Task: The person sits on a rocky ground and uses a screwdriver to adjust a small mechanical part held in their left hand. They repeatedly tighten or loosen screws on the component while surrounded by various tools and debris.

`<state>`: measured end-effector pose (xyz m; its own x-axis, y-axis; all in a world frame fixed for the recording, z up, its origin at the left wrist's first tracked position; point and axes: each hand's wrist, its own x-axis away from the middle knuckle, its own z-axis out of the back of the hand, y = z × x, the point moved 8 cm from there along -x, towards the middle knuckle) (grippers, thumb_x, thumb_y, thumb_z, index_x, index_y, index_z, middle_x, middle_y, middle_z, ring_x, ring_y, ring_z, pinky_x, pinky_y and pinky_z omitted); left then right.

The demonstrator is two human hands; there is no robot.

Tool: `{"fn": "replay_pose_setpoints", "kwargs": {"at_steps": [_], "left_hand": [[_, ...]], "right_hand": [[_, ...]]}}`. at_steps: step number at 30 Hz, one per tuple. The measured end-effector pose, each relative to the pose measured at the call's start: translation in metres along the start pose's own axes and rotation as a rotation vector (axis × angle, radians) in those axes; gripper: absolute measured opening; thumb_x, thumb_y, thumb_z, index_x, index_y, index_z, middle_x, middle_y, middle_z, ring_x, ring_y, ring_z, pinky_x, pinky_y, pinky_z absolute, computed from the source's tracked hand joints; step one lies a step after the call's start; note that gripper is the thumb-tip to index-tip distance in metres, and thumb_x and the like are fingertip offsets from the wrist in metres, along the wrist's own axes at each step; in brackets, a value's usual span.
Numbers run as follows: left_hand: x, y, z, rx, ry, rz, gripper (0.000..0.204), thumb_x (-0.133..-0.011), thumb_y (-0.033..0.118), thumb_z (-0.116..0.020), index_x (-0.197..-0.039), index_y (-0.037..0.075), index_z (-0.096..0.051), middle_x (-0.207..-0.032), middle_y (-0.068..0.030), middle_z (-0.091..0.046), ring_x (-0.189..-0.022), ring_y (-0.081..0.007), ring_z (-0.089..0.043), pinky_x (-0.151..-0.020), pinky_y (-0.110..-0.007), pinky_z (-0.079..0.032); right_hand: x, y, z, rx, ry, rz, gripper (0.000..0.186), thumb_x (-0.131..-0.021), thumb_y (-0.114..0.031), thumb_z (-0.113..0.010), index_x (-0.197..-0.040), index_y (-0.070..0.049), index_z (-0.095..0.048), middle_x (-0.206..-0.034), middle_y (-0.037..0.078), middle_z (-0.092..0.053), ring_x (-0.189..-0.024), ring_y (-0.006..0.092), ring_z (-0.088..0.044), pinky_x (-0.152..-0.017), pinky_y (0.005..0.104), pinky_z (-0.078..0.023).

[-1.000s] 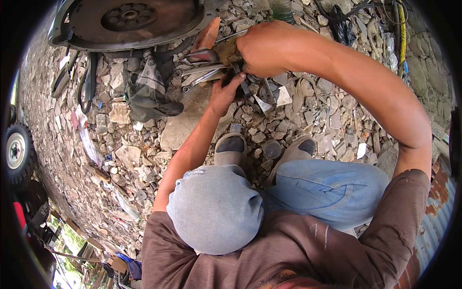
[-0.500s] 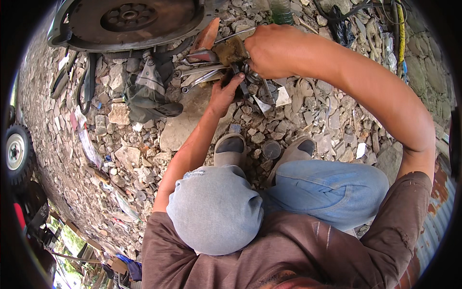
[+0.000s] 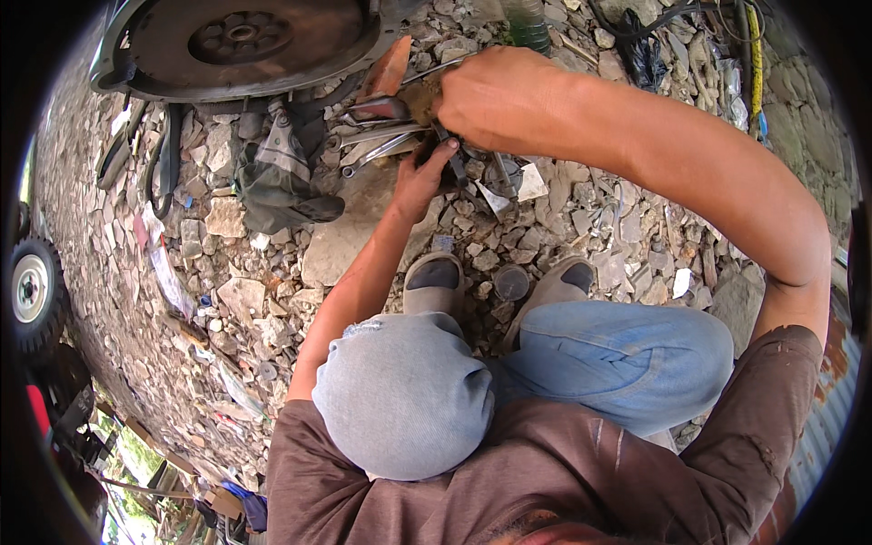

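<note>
My left hand (image 3: 421, 184) is wrapped round a dark metal piece (image 3: 455, 163), its thumb on the near side. Just beyond it, my right hand (image 3: 483, 98) is curled closed, knuckles up, against a yellowish-brown block (image 3: 420, 98). Whatever lies inside the right fingers is hidden by the back of the hand. Left of both hands lie a shiny wrench (image 3: 380, 153) and other metal tools, next to a red-and-grey object (image 3: 380, 109) and an orange-brown wedge-shaped piece (image 3: 389, 67). A long thin rod (image 3: 436, 68) runs behind the block.
A large round metal housing with a flywheel (image 3: 238, 41) stands at the far left. Dark green cloth (image 3: 283, 191) lies below it. Broken stones cover the ground. A green plastic bottle (image 3: 527, 25) and a black plastic bag (image 3: 643, 56) are farther off. A wheel (image 3: 34, 289) shows at left.
My right hand has shifted left, toward the left hand, and now covers more of the brown block. The left hand has barely moved.
</note>
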<state>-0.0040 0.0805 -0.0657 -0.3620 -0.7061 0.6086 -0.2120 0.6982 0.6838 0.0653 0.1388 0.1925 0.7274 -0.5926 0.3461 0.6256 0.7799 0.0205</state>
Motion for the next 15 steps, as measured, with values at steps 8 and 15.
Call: {"fn": "replay_pose_setpoints", "kwargs": {"at_steps": [8,15], "left_hand": [[0.0012,0.0022,-0.0029,-0.025,-0.022,0.022,0.061,-0.096,0.035,-0.073,-0.143,0.002,-0.054,-0.125,-0.0082,-0.065,-0.106,-0.0207,-0.067,-0.082,-0.045,-0.063],[-0.0053,-0.0034,0.0035,-0.051,-0.006,-0.003,0.058,-0.095,0.037,-0.074,-0.14,0.003,-0.057,-0.121,-0.0066,-0.065,-0.104,-0.0192,-0.067,-0.081,-0.043,-0.062]], "right_hand": [[0.0038,0.0015,0.0002,0.021,0.051,0.139,0.015,-0.083,-0.014,-0.067,-0.089,-0.001,-0.074,-0.085,0.018,-0.072,-0.076,0.0356,-0.074,-0.072,0.0435,-0.062],[0.0107,0.007,-0.0017,-0.045,-0.004,-0.08,0.015,-0.081,-0.013,-0.067,-0.086,0.0,-0.074,-0.081,0.017,-0.072,-0.077,0.0366,-0.074,-0.073,0.0443,-0.061]]}}
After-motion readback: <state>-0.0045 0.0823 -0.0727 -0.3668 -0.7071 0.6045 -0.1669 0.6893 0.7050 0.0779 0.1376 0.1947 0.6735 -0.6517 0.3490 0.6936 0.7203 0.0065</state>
